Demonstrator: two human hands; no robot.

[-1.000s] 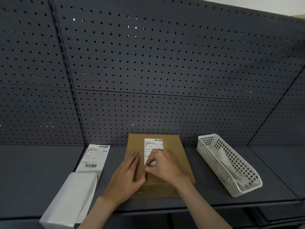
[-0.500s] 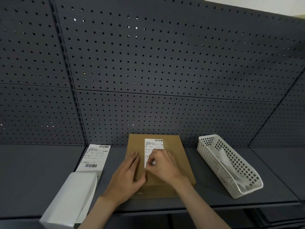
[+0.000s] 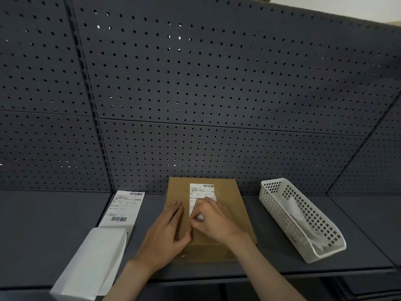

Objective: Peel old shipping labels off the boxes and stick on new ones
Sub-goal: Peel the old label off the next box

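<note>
A flat brown cardboard box (image 3: 236,205) lies on the grey shelf in front of me. A white shipping label (image 3: 201,192) with a barcode is stuck on its top. My left hand (image 3: 167,233) rests flat on the box, left of the label. My right hand (image 3: 214,220) has its fingers curled over the label's near end and pinches its lower edge; that end of the label is hidden under the fingers.
A strip of white labels (image 3: 124,208) lies left of the box, its blank folded end (image 3: 91,266) hanging over the shelf's front edge. A white perforated basket (image 3: 273,198) holding crumpled paper stands to the right. A dark pegboard wall (image 3: 195,94) rises behind the shelf (image 3: 43,224).
My right hand's fingers have shifted slightly at the label's near end. The left hand and the box have stayed in place.
</note>
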